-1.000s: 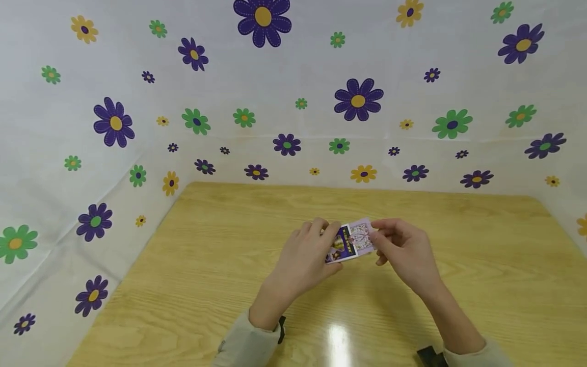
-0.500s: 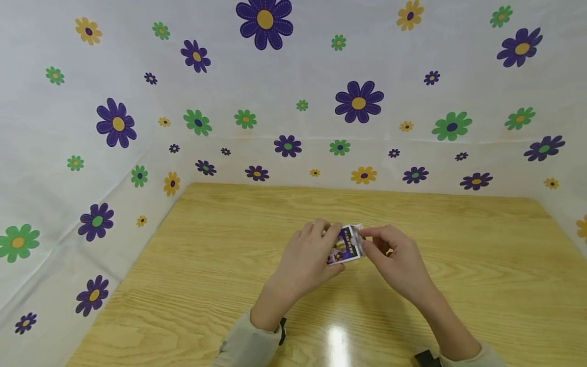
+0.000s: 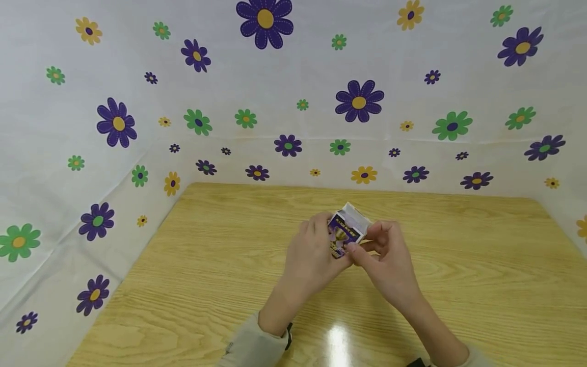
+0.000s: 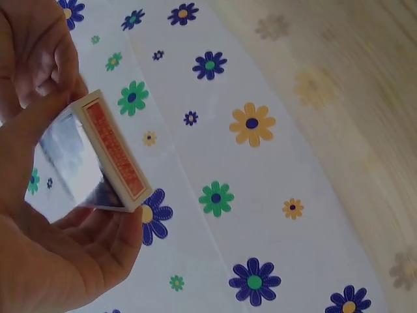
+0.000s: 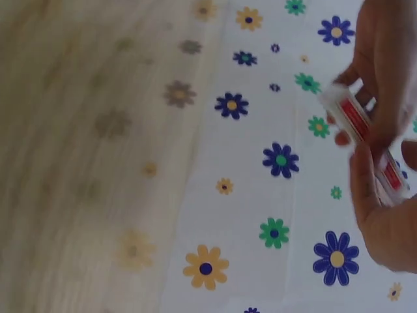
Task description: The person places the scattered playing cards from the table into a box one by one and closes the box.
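Observation:
A small playing-card box [image 3: 341,235], with a dark purple front and a gold trophy, is held tilted above the table with its whitish top flap [image 3: 356,218] raised. My left hand [image 3: 309,255] grips the box from the left, fingers behind its far edge and thumb along the near side. My right hand [image 3: 387,265] pinches the near right corner, thumb on the front and fingers by the flap. The left wrist view shows the box's red-printed narrow side [image 4: 116,149] and shiny face, between the left hand's thumb and fingers. Inside the box, only a pale strip shows.
The wood-grain table [image 3: 206,244] stretches around both hands. A white cloth with purple, green and yellow flowers [image 3: 257,92] rises behind it and along the left side. Light-coloured sleeves with black wrist straps come in at the bottom.
The pink-patterned cards that stuck out of the box a second ago have gone inside. The box has turned upward, and my right hand has moved left to its corner.

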Motion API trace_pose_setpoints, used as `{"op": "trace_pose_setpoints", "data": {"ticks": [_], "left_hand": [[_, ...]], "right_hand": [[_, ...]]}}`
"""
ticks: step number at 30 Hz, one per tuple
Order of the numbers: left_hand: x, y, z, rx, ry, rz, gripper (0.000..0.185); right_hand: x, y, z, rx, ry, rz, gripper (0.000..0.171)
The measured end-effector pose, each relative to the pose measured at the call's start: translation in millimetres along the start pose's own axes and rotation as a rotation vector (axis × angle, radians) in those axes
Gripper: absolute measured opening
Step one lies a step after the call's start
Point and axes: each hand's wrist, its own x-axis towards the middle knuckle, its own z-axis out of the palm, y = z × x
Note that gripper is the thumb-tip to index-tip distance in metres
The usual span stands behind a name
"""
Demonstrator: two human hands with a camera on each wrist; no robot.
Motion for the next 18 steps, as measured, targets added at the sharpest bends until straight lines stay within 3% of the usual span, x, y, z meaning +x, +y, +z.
{"op": "trace_pose_setpoints", "data": {"ticks": [3,7,13,18], "left_hand": [[-0.8,4.5,1.6,-0.082,0.042,0.015,0.086],[0.5,3.9,-3.9,-0.254,-0.003,0.047,0.072],[3.8,-7.5,-16.3,-0.555,-0.109,0.096,0.049],[6.2,-14.2,-20.4,-0.696,-0.143,0.121,0.039]], "right_hand": [[-0.8,2.3,2.5,0.071,0.083,-0.116,0.032],[1.3,1.6,-4.0,0.072,0.142,-0.223,0.029],[4.9,-1.6,-14.1,-0.008,0.08,-0.28,0.032],[4.5,-6.1,-19.1,-0.055,0.012,-0.282,0.031]]}}
